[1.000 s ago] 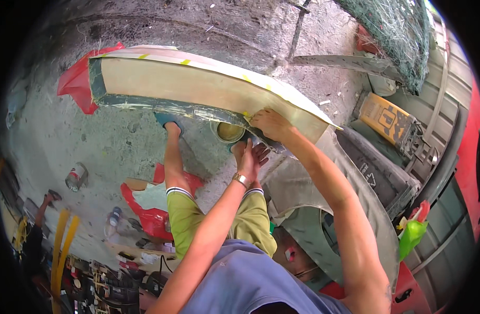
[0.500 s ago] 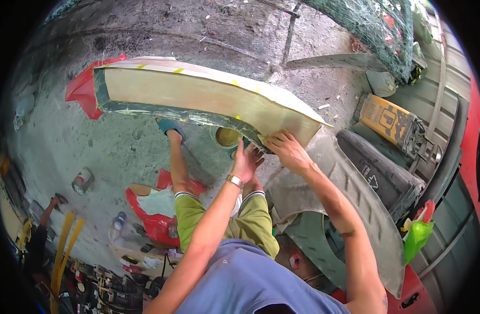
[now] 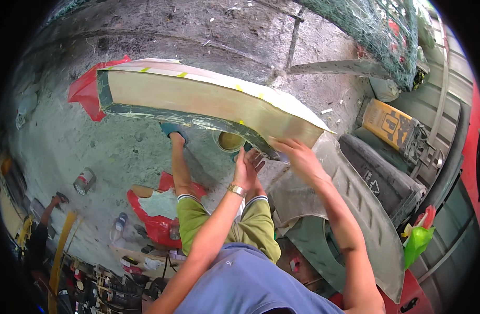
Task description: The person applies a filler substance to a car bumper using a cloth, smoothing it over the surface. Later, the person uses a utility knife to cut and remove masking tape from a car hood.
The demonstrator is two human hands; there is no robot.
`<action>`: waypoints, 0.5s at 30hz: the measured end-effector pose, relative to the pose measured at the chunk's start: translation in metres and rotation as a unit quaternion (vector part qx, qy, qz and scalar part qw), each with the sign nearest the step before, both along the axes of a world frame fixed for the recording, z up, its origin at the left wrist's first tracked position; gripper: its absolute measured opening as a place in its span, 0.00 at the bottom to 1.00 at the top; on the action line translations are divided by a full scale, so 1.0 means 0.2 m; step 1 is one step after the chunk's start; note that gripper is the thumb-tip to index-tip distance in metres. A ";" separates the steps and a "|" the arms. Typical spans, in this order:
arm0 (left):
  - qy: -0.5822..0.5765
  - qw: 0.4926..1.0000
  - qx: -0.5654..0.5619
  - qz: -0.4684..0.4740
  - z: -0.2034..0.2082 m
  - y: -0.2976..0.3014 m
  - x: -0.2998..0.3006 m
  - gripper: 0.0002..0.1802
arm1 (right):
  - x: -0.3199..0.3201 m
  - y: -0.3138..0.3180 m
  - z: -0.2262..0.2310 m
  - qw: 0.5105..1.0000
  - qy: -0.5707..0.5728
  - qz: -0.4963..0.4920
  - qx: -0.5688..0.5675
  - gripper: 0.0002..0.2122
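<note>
A long curved panel [image 3: 198, 99] lies across the view, with a cream face, a dark grey lower border and yellow marks along its upper edge. My left hand [image 3: 246, 168] is just below the border near its right end, palm partly turned up and fingers stretched out, with nothing seen in it. On the panel's right end rests my right hand [image 3: 301, 161]. Its fingers reach left over the cream face by the lower edge, smeared by motion. Whether something thin lies under them cannot be made out. Beyond my left fingertips, a round bucket [image 3: 230, 140] is partly covered by the panel.
A grey moulded panel [image 3: 350, 193] leans at my right, before a black ribbed part [image 3: 376, 172] and a yellow container [image 3: 389, 123]. Green netting [image 3: 376, 36] hangs at far right. Red plastic [image 3: 146, 220], a bottle [image 3: 118, 225] and a clear jar [image 3: 84, 180] lie at left.
My right hand has shifted slightly right and down along the panel's end and is now blurred. My left hand stays under the edge. The whole view has shifted a little.
</note>
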State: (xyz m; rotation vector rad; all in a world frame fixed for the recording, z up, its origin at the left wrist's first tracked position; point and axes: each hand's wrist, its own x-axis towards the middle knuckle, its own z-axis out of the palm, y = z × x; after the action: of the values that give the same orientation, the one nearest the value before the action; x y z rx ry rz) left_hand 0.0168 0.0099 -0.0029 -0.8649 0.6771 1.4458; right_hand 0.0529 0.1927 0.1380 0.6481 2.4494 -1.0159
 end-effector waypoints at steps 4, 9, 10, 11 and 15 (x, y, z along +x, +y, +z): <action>-0.065 0.995 0.000 0.070 0.00 0.00 0.00 0.39 | -0.26 -0.13 -0.51 0.982 -0.031 0.144 0.120 0.13; -0.062 0.995 0.018 0.079 0.04 0.00 -0.03 0.41 | -0.30 -0.26 -0.71 0.977 -0.159 0.133 0.059 0.09; -0.055 0.995 0.028 0.076 0.04 0.00 -0.04 0.42 | -0.31 -0.27 -0.70 0.978 -0.179 0.105 0.015 0.09; -0.048 0.995 0.038 0.073 0.05 -0.01 -0.04 0.42 | -0.31 -0.27 -0.69 0.985 -0.150 0.084 -0.033 0.09; -0.048 0.994 0.081 0.057 0.06 -0.02 -0.05 0.50 | -0.37 -0.25 -0.69 1.000 0.002 0.021 0.017 0.08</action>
State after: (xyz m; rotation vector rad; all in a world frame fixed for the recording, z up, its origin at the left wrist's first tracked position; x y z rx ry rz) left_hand 0.0060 0.0068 0.0092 -0.8510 0.4380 1.5289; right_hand -0.0209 0.1437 0.0007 0.6024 2.4776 -0.9627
